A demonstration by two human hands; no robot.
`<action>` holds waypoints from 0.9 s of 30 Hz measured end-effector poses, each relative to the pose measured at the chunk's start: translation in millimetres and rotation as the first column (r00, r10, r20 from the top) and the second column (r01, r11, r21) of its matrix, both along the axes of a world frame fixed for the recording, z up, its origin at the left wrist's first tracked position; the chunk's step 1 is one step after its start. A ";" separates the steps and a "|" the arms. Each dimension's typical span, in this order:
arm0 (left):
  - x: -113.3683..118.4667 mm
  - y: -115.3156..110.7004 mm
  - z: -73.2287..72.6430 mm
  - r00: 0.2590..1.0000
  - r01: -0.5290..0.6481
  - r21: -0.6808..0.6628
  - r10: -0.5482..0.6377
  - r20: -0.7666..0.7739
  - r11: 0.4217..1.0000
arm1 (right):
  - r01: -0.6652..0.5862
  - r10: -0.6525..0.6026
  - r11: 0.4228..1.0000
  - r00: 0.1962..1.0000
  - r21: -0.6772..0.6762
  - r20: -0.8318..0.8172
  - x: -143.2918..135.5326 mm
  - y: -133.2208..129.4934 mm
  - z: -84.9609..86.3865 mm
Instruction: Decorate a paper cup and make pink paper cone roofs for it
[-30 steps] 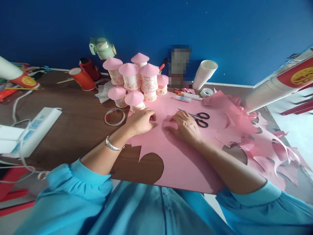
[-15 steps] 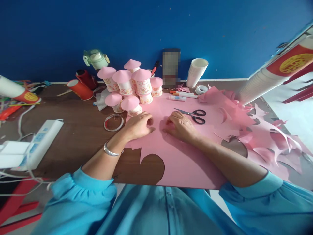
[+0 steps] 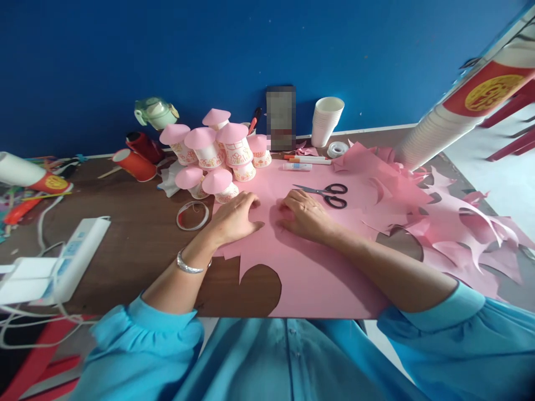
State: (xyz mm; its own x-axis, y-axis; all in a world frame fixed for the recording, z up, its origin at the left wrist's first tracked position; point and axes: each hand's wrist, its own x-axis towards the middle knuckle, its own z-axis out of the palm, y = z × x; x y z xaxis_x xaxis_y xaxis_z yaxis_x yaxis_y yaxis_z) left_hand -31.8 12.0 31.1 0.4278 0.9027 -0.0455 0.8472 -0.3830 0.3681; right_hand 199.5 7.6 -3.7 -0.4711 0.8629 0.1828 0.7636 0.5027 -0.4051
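My left hand (image 3: 239, 218) rests on the left part of a pink paper sheet (image 3: 317, 278), thumb apart from curved fingers, holding nothing. Just behind it stand several paper cups with pink cone roofs (image 3: 218, 181) and drawn patterns. My right hand (image 3: 304, 214) lies on the same sheet, its fingers curved downward and thumb apart, with nothing seen in it. Close to its right are black-handled scissors (image 3: 326, 193), lying partly spread. A roll of tape (image 3: 192, 216) lies on the table to the left of my left hand.
Pink paper scraps (image 3: 455, 234) cover the right side. At the back are a glue stick (image 3: 297, 166), markers, white tape (image 3: 337, 149), stacked white cups (image 3: 327, 122) and a phone-like object (image 3: 281, 118). A power strip (image 3: 79, 259) with cables lies left, near red cups (image 3: 134, 165).
The view has shifted slightly, so the back objects appear further left. Both hands stay in nearly the same place on the pink sheet, and the left thumb and fingers look slightly further apart.
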 end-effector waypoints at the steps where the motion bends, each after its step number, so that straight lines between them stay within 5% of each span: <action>1: 0.1 0.2 -0.4 1.000 0.001 0.019 -0.001 0.002 1.000 | 0.004 -0.004 1.000 1.000 -0.005 0.002 -0.4 -0.4 0.8; 10: 1.1 -0.6 3.1 0.998 0.045 -0.043 -0.047 -0.031 0.998 | -0.005 0.005 1.000 1.000 -0.020 0.004 -2.6 -4.0 4.3; 16: 2.0 1.0 -2.9 0.944 0.001 -0.158 0.051 0.327 0.987 | 0.019 -0.034 0.996 0.985 -0.093 -0.169 0.3 3.9 1.0; 19: 2.2 2.9 -1.4 0.838 -0.015 -0.202 0.123 0.532 0.979 | 0.057 -0.127 0.979 0.922 -0.196 -0.366 3.2 10.2 3.1; 27: 2.3 6.5 5.9 0.759 -0.131 -0.188 0.220 0.613 0.973 | 0.022 -0.216 0.953 0.752 -0.303 -0.622 5.8 10.6 10.9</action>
State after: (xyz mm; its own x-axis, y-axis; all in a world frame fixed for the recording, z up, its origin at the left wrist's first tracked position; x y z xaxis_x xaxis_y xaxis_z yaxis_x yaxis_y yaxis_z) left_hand -29.6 18.6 36.9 0.2355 0.9702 0.0576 0.4579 -0.1630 0.8739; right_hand 205.3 18.2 7.2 -0.2148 0.9629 0.1633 0.3190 0.2272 -0.9201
